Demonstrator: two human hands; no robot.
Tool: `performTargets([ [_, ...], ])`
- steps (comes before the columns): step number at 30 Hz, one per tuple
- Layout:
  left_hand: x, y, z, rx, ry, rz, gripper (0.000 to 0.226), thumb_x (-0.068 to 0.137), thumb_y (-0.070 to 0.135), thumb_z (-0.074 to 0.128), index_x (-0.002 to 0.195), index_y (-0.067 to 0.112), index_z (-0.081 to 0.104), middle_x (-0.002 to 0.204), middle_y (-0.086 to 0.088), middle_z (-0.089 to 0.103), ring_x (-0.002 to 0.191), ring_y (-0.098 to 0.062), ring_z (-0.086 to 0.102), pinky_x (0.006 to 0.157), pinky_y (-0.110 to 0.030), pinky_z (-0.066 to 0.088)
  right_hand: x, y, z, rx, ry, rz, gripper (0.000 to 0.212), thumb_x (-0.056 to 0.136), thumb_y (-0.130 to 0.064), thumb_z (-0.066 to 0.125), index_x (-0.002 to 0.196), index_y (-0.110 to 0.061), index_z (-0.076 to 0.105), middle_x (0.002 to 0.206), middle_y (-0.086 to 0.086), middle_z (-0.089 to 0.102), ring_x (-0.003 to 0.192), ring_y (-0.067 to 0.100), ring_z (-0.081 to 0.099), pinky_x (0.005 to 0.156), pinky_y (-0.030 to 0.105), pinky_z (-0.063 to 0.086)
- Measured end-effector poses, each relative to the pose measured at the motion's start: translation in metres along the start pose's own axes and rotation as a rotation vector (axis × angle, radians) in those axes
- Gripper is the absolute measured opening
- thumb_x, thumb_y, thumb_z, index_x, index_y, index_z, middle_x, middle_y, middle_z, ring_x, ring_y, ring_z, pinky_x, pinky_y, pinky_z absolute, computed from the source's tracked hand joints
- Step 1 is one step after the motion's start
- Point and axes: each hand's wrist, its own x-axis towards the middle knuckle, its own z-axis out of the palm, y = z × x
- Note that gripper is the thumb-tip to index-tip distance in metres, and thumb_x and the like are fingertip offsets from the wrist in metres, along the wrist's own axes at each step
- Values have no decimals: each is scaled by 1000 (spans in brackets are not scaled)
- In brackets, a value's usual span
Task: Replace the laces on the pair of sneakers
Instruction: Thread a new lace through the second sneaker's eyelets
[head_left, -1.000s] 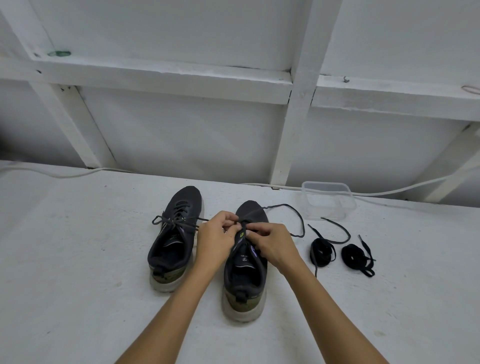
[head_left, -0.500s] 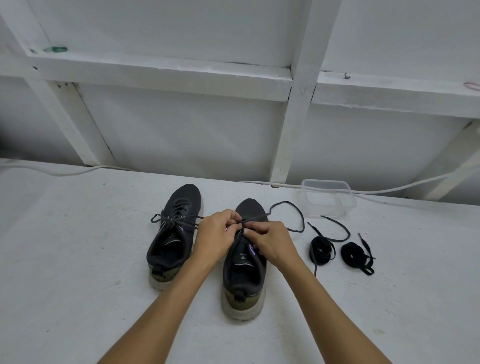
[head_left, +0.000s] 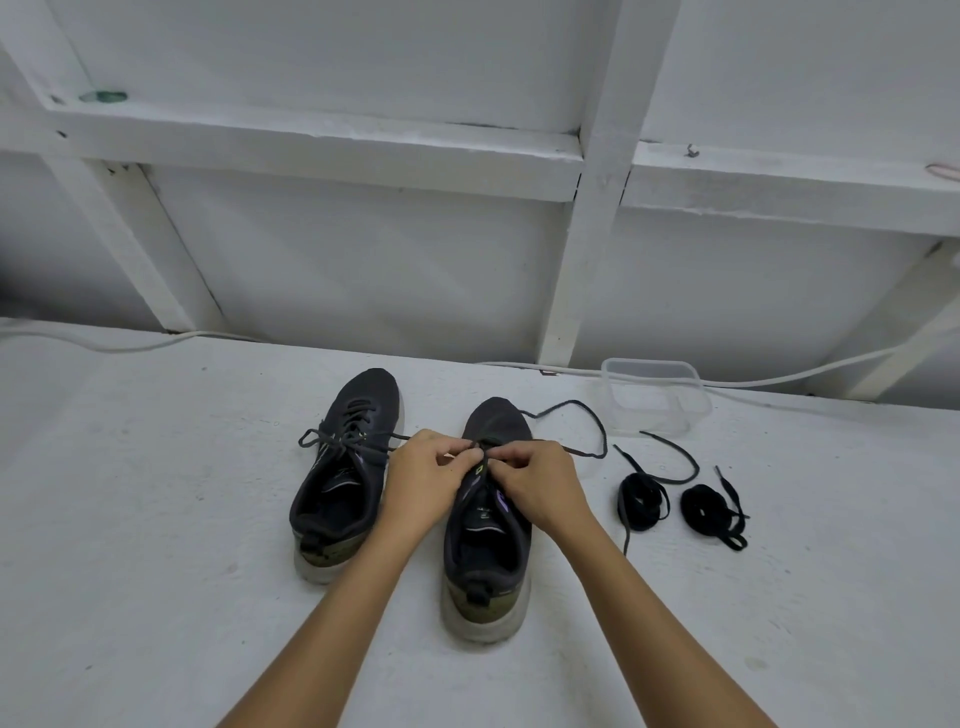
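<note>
Two bare forearms reach fwd over the white rough tabletop. Left hand and right hand meet over the right dark grey mesh sneaker w/ olive heel — fingers curled tight, both pinching the sneaker's dark grey lace at the upper eyelets. Just left of the left-hand fingers sits the left dark grey sneaker, laced, bow loose. Right of the right-hand fingers the lace's free end loops out on the table; further right, well apart, two coiled black replacement laces and. Beyond the fingers, to the right — clear plastic rectangular container, then a white cable along the white framed wall.
</note>
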Motion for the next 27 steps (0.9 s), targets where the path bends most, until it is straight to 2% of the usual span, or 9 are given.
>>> performTargets([
  [4,-7,5,1,25,-46,-70,23,95,33,66,113,24,76,103,4,71,100,-11,64,94,-30,49,-3,3,2,-47,14,-74,10,92,-25,67,87,-31,72,67,-11,66,64,-3,58,59,9,41],
  [9,-13,9,2,-58,-35,-152,27,91,26,70,117,19,73,99,5,76,90,0,68,85,-19,52,-7,6,0,-1,-9,-129,11,95,-21,58,88,-29,60,76,-7,66,68,3,58,67,19,48],
  [11,-13,10,2,-47,-21,-159,26,93,25,68,116,18,74,100,6,76,89,1,67,82,-15,48,-10,7,-4,123,-46,-89,12,97,-20,55,88,-28,58,80,-4,68,69,10,62,66,28,55],
  [13,-13,11,1,-31,-19,-157,25,94,26,65,115,18,75,100,8,75,87,5,65,80,-15,46,-13,8,-9,338,-82,-21,11,100,-17,52,91,-22,57,91,-6,72,72,12,67,62,27,56],
  [16,-16,9,1,-5,-47,-171,24,95,31,63,113,22,75,94,12,72,83,12,59,78,-16,44,-17,12,-14,717,-105,123,11,106,-17,48,96,-16,53,109,0,76,91,17,74,67,27,57],
  [20,-13,14,-2,-6,-111,-187,26,97,38,58,116,27,72,106,9,73,97,-5,66,96,-30,50,-17,15,-13,820,-91,203,12,108,-20,46,98,-18,52,114,2,75,94,15,73,69,27,58],
  [23,3,28,-9,65,-203,-205,43,97,43,58,133,22,62,127,6,66,116,-12,60,99,-27,44,-16,11,-13,753,-94,209,12,108,-20,45,100,-19,55,115,2,75,91,12,72,68,25,56],
  [24,6,33,-11,94,-254,-204,43,95,45,59,132,23,62,125,8,66,113,-11,61,95,-26,45,-16,11,-12,741,-88,212,12,108,-21,45,101,-19,55,114,2,75,91,11,72,68,25,56],
  [27,5,41,-12,77,-401,-232,27,80,53,70,100,34,67,97,21,69,90,2,63,74,-20,47,-17,10,-12,705,-103,181,13,109,-22,41,100,-20,51,116,-5,75,92,8,71,69,23,55],
])
